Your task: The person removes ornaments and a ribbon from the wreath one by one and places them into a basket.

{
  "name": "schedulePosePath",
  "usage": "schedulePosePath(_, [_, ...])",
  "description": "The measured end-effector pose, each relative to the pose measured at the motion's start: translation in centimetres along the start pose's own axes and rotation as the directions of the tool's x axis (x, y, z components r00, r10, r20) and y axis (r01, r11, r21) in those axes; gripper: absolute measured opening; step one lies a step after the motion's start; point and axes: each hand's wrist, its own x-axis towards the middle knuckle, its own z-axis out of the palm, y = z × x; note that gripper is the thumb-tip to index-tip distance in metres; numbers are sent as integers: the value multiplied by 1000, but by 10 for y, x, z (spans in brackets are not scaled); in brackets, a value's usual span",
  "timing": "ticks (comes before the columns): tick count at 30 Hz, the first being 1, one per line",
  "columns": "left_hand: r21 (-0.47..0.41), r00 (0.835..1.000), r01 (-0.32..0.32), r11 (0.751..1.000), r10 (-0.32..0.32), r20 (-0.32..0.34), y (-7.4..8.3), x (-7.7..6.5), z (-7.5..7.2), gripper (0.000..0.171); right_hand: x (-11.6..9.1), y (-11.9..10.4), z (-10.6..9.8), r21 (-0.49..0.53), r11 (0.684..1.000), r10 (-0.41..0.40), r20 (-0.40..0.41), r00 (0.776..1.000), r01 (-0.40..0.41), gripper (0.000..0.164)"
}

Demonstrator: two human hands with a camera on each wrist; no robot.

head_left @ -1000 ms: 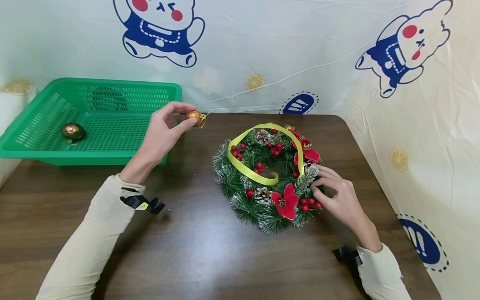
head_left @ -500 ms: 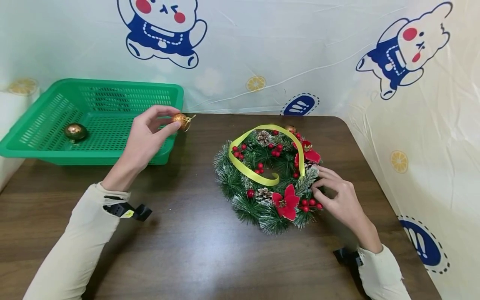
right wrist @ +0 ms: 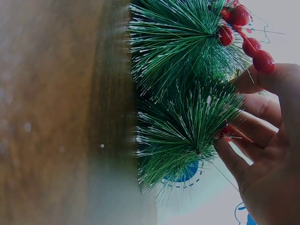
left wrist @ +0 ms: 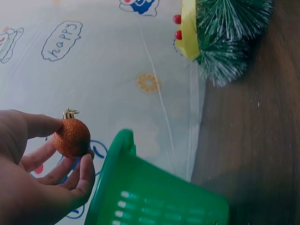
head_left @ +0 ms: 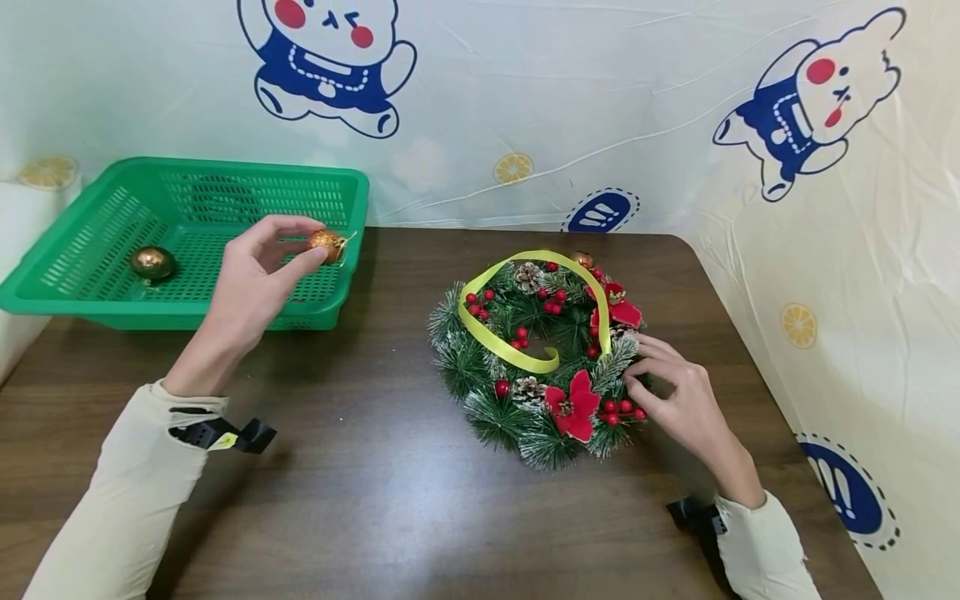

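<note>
Between the thumb and fingertips of my left hand [head_left: 251, 271] is a glittery orange Christmas bauble [head_left: 327, 247] with a gold cap and loop. In the head view they appear over the right end of the green basket [head_left: 187, 315]; in the left wrist view the bauble [left wrist: 71, 138] shows beside its rim. My right hand [head_left: 678, 400] grips the right edge of a green Christmas wreath [head_left: 495, 417], its fingertips partly hidden among the sprigs [right wrist: 187, 126]. Red berries, pine cones and red flowers [head_left: 572, 406] decorate the wreath, and a yellow ribbon [head_left: 495, 343] loops over it.
A dark gold bauble [head_left: 152, 263] lies inside the basket at the left. Another orange bauble [head_left: 581, 259] shows at the wreath's far side. Behind the brown table [head_left: 390, 500] hangs a pale printed sheet [head_left: 480, 100].
My left hand has moved left with the orange bauble, from right of the basket to over its right end. The right hand stays at the wreath.
</note>
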Motion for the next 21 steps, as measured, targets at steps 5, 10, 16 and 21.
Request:
schedulePosePath(5, [18,1000,0,1000,1,-24,-2,0,-10,34,0,0,-1,-2,1000,-1,-5,1000,1,16])
schedulePosePath(10, [35,999,-8,999,9,-45,-2,3,-18,34,0,-1,-2,-5,1000,2,-2,1000,-2,16])
schedulePosePath(16, [53,999,-11,999,13,-39,-4,4,-26,34,0,-1,-1,-5,1000,6,7,1000,-5,16])
schedulePosePath(21, [82,999,-15,997,19,-51,-8,5,-35,34,0,-1,0,-5,1000,9,7,1000,-8,14])
